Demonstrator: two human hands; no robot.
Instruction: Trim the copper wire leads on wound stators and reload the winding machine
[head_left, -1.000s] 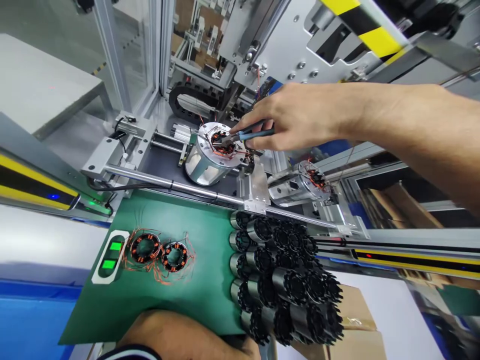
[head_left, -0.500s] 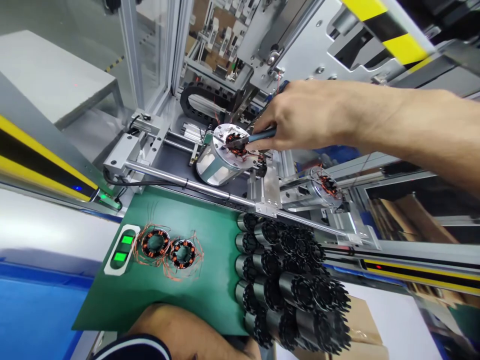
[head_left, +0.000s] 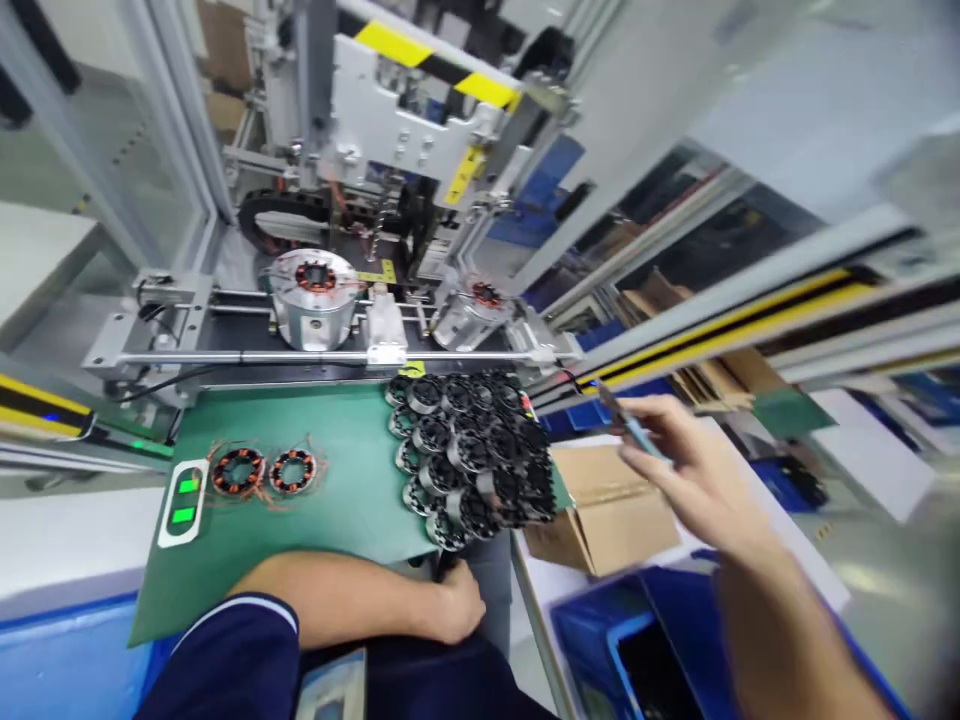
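Head view | our right hand (head_left: 694, 470) grips pliers (head_left: 626, 425) off mat's right edge | left hand (head_left: 454, 605) clenched at near edge | two wound stators (head_left: 262, 470) finished, bare cores (head_left: 469, 450) left, we judge

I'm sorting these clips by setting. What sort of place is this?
Most likely a factory workstation for electric motor assembly. A metal fixture in a machine holds a copper-wound stator, two more wound stators lie on a green mat, and black stator cores are stacked beside them.
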